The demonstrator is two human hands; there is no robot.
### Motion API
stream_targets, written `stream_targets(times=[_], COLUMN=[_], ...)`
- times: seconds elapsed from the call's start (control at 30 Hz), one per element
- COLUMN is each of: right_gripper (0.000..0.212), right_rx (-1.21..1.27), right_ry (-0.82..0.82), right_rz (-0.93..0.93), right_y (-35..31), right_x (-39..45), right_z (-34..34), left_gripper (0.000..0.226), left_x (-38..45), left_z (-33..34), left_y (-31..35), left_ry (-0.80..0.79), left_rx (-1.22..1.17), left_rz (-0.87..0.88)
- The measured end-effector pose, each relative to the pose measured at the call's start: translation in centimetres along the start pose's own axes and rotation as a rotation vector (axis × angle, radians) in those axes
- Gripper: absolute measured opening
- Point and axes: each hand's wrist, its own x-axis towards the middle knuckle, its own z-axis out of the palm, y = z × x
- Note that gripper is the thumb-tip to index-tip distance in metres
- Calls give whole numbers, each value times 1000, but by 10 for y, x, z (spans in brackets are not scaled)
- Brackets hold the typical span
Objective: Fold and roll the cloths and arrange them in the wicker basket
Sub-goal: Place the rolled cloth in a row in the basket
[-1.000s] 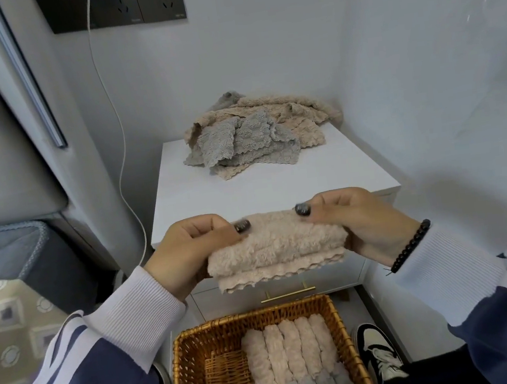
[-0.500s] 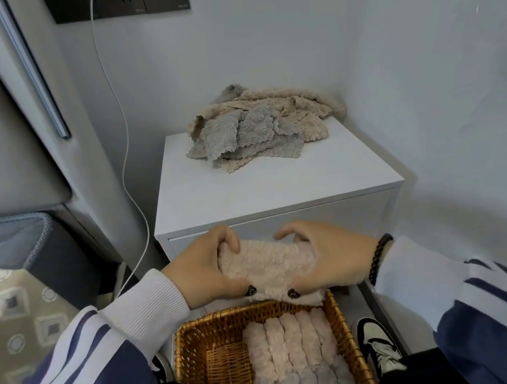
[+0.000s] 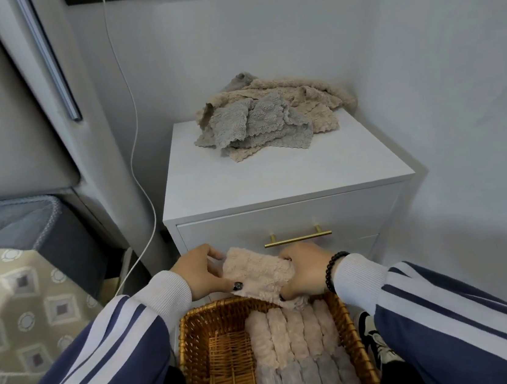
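A rolled beige cloth (image 3: 257,271) hangs in the air just above the far rim of the wicker basket (image 3: 197,342). My left hand (image 3: 200,273) grips its left end and my right hand (image 3: 305,273) grips its right end, fingers curled round it. Inside the basket, several rolled beige cloths (image 3: 290,331) lie side by side along the right, with several grey rolls (image 3: 310,382) in front of them. The basket's left part shows bare wicker. A loose pile of beige and grey cloths (image 3: 265,117) lies on the white cabinet (image 3: 275,173) beyond.
The cabinet's drawer has a brass handle (image 3: 297,238) just behind my hands. A white cable (image 3: 140,161) hangs down the wall to the left. A patterned bed cover (image 3: 20,303) lies at the left, a shoe (image 3: 372,336) right of the basket.
Both hands have rolled the folded beige cloth into a tighter bundle and lowered it from chest height down to just above the basket's far rim.
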Motion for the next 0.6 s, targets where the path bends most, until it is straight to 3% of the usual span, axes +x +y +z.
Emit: stream_targets(times=[0.27, 0.6], right_gripper=[34, 21], right_rx=[57, 295], right_ry=[-11, 129], right_rz=[160, 236], right_y=[10, -7], right_x=[29, 50], right_z=[68, 173], left_gripper=[6, 22], left_x=[6, 28], left_z=[28, 95], left_y=[-31, -63], left_ry=[34, -65], left_rx=[-262, -579], left_rz=[-191, -580])
